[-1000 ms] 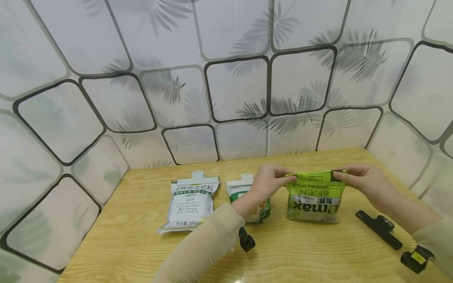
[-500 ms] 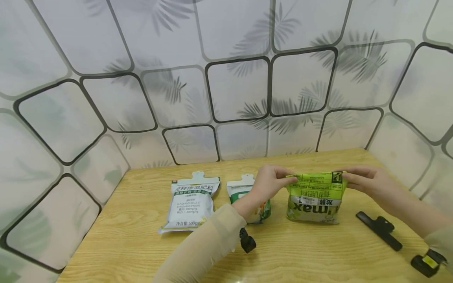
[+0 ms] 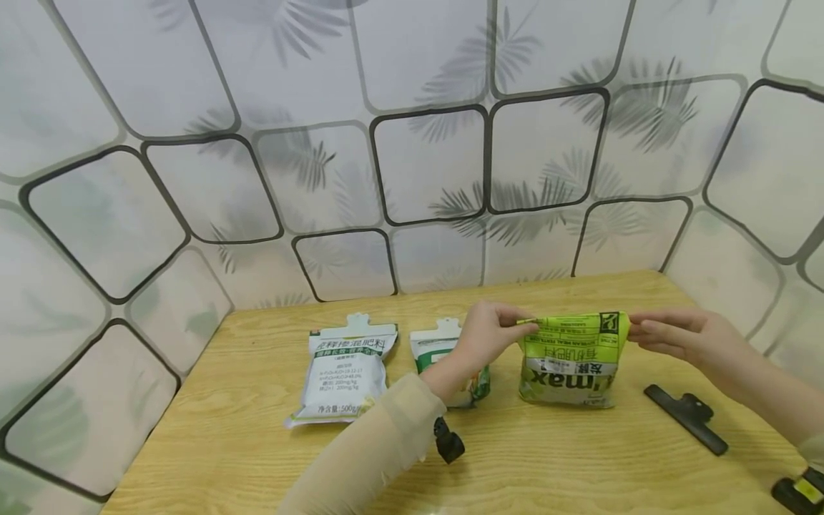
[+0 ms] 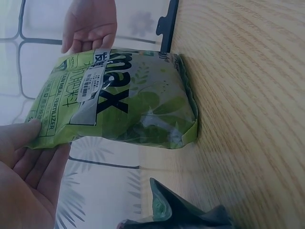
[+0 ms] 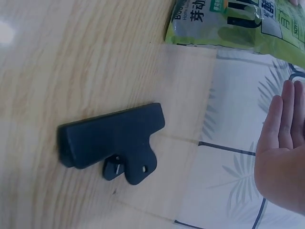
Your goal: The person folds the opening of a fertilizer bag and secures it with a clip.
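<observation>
A green fertilizer bag stands upright on the table, its top folded over. My left hand pinches the bag's top left corner between thumb and fingers, as the left wrist view of the bag also shows. Beside the top right corner is my right hand, fingers extended and apart from the bag in the right wrist view. A black clip lies on the table below the right hand, nothing held in it.
Left of the green bag are a white fertilizer bag and a smaller green-and-white bag, each topped by a pale clip. My left forearm partly covers the smaller one. A patterned cloth wall rises behind the wooden table.
My right hand has let go of the bag's top right corner and moved slightly right, its fingers straightening. The left hand keeps its pinch on the other corner.
</observation>
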`<control>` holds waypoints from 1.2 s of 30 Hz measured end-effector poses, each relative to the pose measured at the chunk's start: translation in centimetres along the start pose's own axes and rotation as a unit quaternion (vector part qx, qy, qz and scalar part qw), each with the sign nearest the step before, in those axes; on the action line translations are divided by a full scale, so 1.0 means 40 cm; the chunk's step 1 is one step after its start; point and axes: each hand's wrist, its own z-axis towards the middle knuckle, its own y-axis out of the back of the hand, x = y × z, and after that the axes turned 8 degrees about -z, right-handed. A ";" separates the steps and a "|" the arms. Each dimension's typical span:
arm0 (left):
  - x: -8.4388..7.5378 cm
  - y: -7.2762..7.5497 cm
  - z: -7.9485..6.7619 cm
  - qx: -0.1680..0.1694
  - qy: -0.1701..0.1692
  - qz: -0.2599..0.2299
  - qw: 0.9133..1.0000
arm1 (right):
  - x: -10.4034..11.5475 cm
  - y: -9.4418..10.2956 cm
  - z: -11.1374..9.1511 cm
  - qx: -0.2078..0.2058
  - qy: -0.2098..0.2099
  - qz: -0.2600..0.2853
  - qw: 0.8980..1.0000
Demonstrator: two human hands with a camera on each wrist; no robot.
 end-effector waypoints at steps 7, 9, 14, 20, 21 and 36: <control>0.002 -0.003 -0.002 -0.007 0.009 -0.003 1.000 | -0.021 0.019 -0.023 -0.013 -0.033 -0.054 0.998; 0.003 -0.004 -0.003 -0.008 0.011 -0.005 1.000 | -0.031 0.027 -0.032 -0.017 -0.048 -0.058 0.997; 0.005 -0.006 -0.004 -0.007 0.018 -0.010 1.000 | -0.062 0.042 -0.055 -0.021 -0.067 -0.032 0.997; 0.004 -0.007 -0.003 -0.009 0.032 -0.017 0.999 | -0.097 0.058 -0.085 -0.026 -0.061 -0.010 0.998; 0.003 -0.007 -0.003 -0.010 0.033 -0.019 0.999 | -0.101 0.060 -0.090 -0.028 -0.066 -0.017 0.997; -0.005 -0.005 -0.007 -0.008 0.037 -0.026 0.999 | -0.144 0.090 -0.138 -0.032 -0.142 -0.058 0.988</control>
